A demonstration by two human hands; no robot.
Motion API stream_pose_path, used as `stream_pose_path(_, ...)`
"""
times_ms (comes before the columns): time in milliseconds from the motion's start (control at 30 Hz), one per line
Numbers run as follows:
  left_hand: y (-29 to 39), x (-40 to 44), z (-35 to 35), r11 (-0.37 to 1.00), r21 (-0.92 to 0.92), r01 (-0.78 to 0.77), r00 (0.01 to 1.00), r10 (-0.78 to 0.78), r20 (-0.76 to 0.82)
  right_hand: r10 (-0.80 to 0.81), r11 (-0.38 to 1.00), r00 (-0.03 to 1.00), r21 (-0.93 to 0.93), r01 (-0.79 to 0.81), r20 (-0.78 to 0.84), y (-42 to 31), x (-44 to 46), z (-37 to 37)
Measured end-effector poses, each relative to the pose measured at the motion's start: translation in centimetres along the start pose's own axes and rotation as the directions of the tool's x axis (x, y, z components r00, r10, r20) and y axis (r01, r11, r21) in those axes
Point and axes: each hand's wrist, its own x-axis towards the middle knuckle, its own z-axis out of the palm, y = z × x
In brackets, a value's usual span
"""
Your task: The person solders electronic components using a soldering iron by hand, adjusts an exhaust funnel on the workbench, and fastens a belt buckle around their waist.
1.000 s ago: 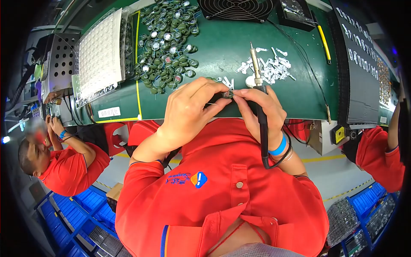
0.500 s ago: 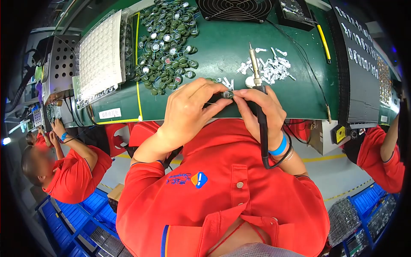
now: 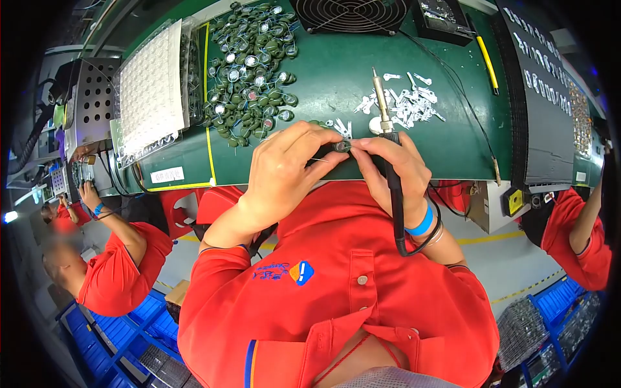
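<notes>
Here, two hands meet near the counter's [image 3: 323, 77] front edge: the left hand's [image 3: 281, 169] fingers pinch one small round part [image 3: 343, 146], nearly closed; the right hand's [image 3: 398, 165] fingers, nearly closed at its side, also carry one soldering iron [image 3: 396, 194]. Bare counter separates one green-part heap [image 3: 249, 84] from one white-piece heap [image 3: 411, 107], both too jumbled to count.

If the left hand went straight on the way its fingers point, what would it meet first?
Past the small, dark round part in its fingertips, the left hand would probably meet the right hand, fingertips first, though depth is unclear.
</notes>
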Motion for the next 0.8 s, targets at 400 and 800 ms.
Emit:
stream_pose_path(400, 0.0, 0.0, 0.0, 1.000, -0.006, 0.006, 1.000, -0.006, -0.001, -0.005, 1.000, 1.000, -0.011, 0.005, -0.005, 0.1, -0.2, 0.0)
stream_pose_path(800, 0.3, -0.4, -1.4, 0.995, 0.019, 0.102, 0.995, -0.102, -0.015, 0.014, 1.000, 1.000, -0.020, -0.014, -0.010, -0.1, 0.0, -0.7)
